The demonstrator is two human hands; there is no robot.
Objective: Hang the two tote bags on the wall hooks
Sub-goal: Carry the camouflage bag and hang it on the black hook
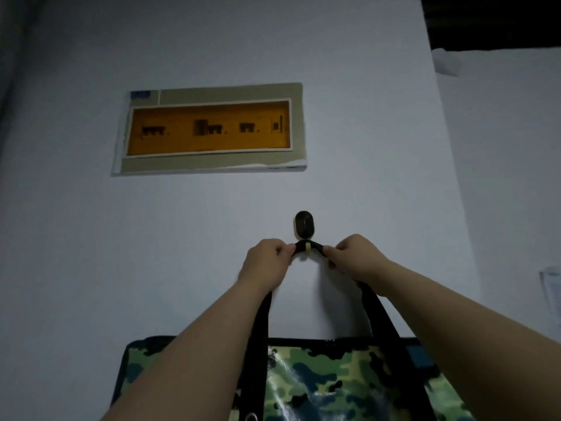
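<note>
A camouflage tote bag (pixel 328 381) with black straps (pixel 378 311) hangs against the pale wall at the bottom of the head view. A dark oval wall hook (pixel 304 226) sits just above my hands. The top of the black strap lies over the hook's pale prong (pixel 307 247). My left hand (pixel 267 262) pinches the strap just left of the prong. My right hand (pixel 353 258) pinches it just right of the prong. Only one bag and one hook are in view.
An electrical panel (pixel 209 129) with an orange window is mounted on the wall up and to the left of the hook. A wall corner (pixel 446 177) runs down the right side. A paper sheet (pixel 551 287) hangs at the far right.
</note>
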